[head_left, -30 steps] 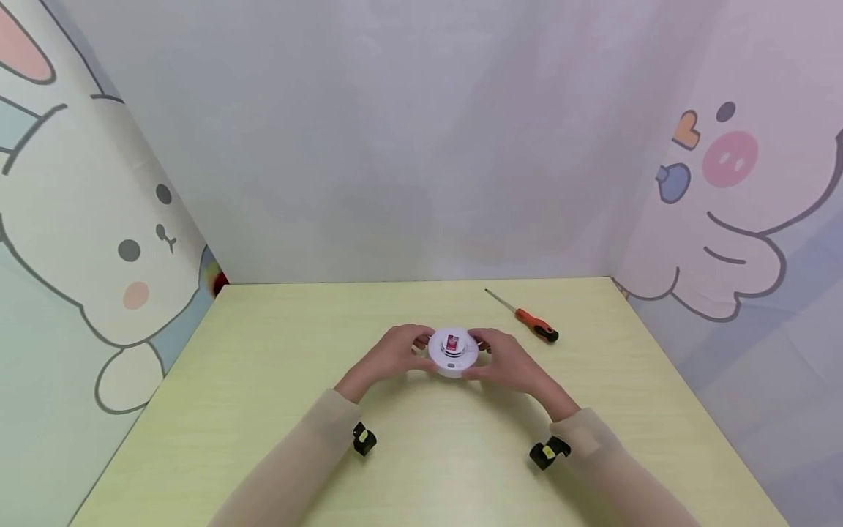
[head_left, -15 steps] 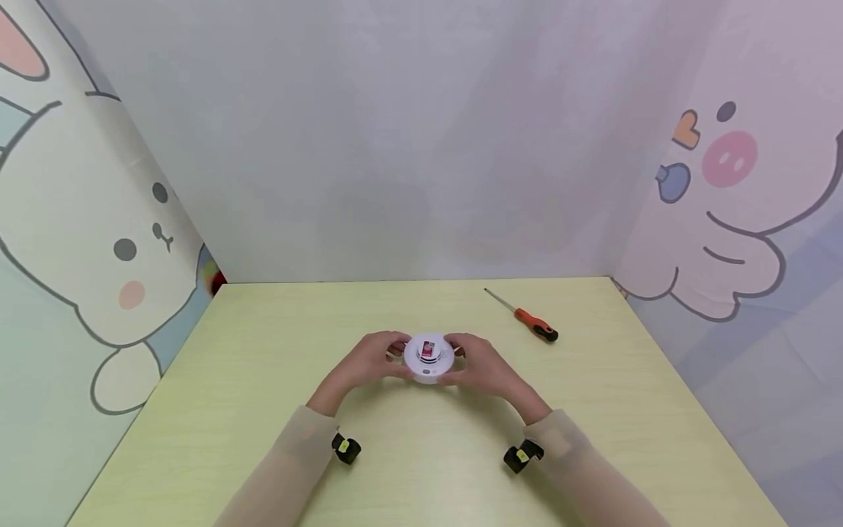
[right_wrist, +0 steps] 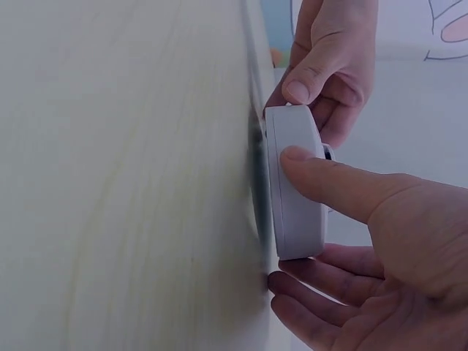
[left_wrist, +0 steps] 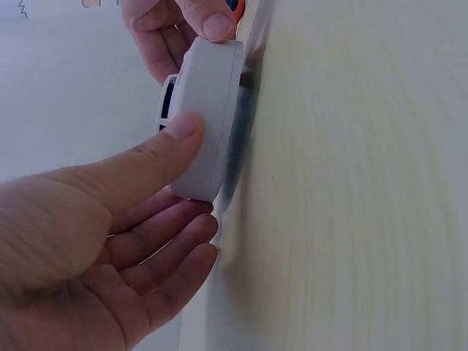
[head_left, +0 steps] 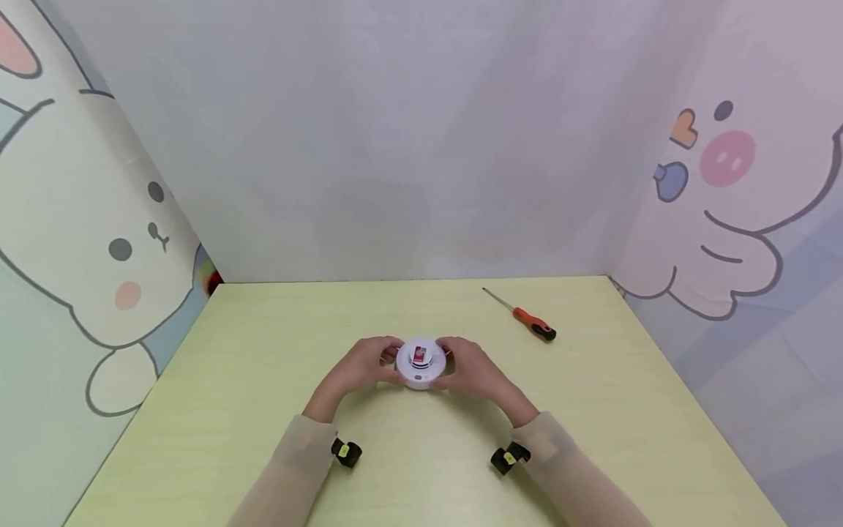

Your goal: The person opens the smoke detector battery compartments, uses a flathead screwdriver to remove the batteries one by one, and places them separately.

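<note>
A round white smoke detector (head_left: 421,369) with a raised vented centre and a red-and-white label faces up between both hands. From its left side my left hand (head_left: 365,364) grips the rim, thumb (left_wrist: 157,157) on the near side wall and fingers curled behind. Opposite it, my right hand (head_left: 474,372) grips the right side the same way, its thumb (right_wrist: 333,179) pressed to the wall. In both wrist views a dark shadow lies beneath the detector, which is held just over the tabletop. Its underside is hidden.
A screwdriver (head_left: 533,323) with an orange-and-black handle lies at the back right of the pale wooden table (head_left: 217,410). Cloth curtains (head_left: 408,146) with cartoon animals enclose the back and sides. Each sleeve carries a small black wrist camera (head_left: 346,452).
Both hands have carried the smoke detector left and slightly toward me, mostly in the first half second. The grip looks the same. The screwdriver has stayed put.
</note>
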A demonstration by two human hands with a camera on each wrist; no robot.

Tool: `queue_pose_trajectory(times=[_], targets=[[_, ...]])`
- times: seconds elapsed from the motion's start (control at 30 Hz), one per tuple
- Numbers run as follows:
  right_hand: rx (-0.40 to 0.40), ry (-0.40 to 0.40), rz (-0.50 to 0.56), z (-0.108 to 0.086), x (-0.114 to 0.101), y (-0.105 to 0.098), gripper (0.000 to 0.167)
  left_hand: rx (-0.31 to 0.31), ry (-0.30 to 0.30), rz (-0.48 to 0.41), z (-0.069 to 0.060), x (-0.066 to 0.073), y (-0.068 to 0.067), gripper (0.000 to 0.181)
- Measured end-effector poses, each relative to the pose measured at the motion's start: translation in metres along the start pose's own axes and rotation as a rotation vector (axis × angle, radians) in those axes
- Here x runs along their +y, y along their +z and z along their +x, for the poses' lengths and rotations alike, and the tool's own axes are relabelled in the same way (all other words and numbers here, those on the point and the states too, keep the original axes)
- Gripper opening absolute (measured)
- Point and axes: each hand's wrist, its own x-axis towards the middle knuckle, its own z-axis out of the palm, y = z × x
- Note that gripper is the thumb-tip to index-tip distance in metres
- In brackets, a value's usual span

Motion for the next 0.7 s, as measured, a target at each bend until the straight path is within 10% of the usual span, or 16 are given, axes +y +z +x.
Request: queue_pose_trajectory(times=[0.7], targets=[[-0.035,0.028,-0.024,0.0023,-0.0058,0.001,0.075,0.013,-0.036,-0.02,-0.0054,0.0013,0.0008,0.059]])
